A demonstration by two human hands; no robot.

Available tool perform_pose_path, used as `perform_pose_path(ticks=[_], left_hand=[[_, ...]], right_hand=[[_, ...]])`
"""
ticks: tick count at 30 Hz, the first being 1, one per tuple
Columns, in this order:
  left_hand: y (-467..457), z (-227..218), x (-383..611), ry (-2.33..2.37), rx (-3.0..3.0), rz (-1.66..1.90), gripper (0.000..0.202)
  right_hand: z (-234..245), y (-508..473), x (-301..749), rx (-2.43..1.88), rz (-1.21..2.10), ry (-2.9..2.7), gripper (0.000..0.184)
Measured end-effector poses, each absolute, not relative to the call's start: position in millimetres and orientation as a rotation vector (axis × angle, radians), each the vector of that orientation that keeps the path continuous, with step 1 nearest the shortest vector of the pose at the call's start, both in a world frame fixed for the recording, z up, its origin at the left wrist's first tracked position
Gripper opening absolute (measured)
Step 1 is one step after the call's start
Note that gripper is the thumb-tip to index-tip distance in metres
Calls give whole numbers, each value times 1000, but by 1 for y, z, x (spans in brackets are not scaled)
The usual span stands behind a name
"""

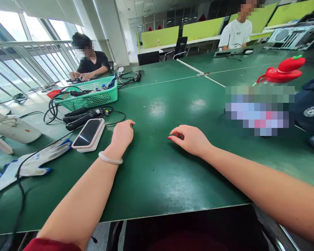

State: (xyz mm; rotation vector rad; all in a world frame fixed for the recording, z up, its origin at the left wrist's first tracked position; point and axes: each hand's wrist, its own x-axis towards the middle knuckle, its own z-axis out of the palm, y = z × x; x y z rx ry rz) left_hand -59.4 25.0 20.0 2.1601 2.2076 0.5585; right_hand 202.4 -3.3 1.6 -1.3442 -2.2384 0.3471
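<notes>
My left hand [122, 134], with a pale bangle [110, 158] on the wrist, rests on the green table [157, 153]. Its fingers are curled closed, and a tiny dark thing shows at the fingertips, too small to name. Just left of that hand lies a phone [88, 133] in a pink frame, on top of a white block. My right hand [192, 139] hovers at or just above the tabletop, fingers loosely bent. A gap separates its thumb from the fingers, and nothing is between them.
A green basket [91, 98] with cables stands back left, near black cylindrical handles [81, 118]. White-blue gloves [34, 162] lie left under a black cable. A red-capped bottle [279, 75] and dark bag [311, 104] are right. Two people [94, 62] sit across the room.
</notes>
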Motion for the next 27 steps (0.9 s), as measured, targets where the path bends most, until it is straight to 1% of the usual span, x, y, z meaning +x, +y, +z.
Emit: perform_pose_path(ticks=[2,3,7,16,22,25,27], left_hand=[[28,22,-73,2420,2128,308,40],[29,23,-79,2463,2090,241,39],[33,23,-95,2505,2013,181,34],[31,29,-97,2511,1948,199,26],[33,26,-98,2524,1938,260,30],[37,21,-101,2532,1991,380,32],[41,16,-103,2461,1970,575,33]], right_hand=[[2,-4,203,-1352,359,-2225,23],[3,-4,203,-1354,362,-2226,23],[2,-4,202,-1360,366,-2243,22],[0,-3,203,-1346,362,-2254,23],[0,-3,203,-1327,347,-2250,24],[0,-3,203,-1318,341,-2256,23],[-1,-3,203,-1316,343,-2263,23]])
